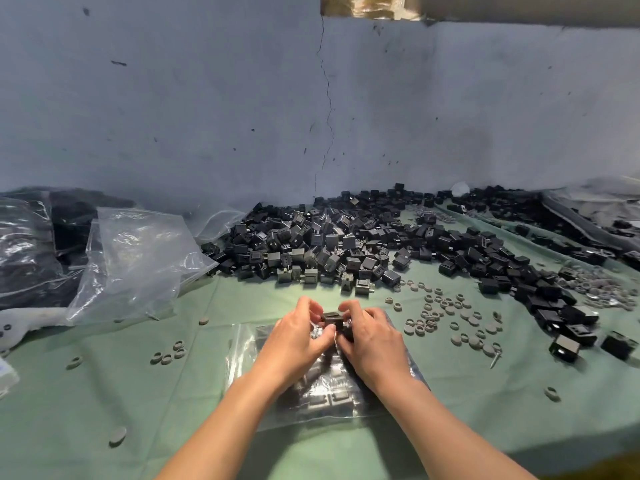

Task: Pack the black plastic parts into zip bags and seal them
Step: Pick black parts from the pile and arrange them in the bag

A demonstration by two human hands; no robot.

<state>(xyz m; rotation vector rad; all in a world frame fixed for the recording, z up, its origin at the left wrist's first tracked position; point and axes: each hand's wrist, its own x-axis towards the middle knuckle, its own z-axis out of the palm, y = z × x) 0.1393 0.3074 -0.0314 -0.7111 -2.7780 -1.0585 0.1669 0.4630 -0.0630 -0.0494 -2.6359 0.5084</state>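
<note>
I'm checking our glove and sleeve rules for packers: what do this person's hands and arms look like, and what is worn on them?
The left hand and right hand are bare: no gloves, and no rings show. The left forearm and right forearm are also uncovered, with no sleeve, watch or wristband in view down to the picture's lower edge.

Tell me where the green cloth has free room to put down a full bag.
Mostly bare green cloth lies near left, between the crumpled clear plastic bag and the flat clear zip bag, and near right, below the scattered small grey rings. Crowded: the heap of black plastic parts behind and right.
</note>
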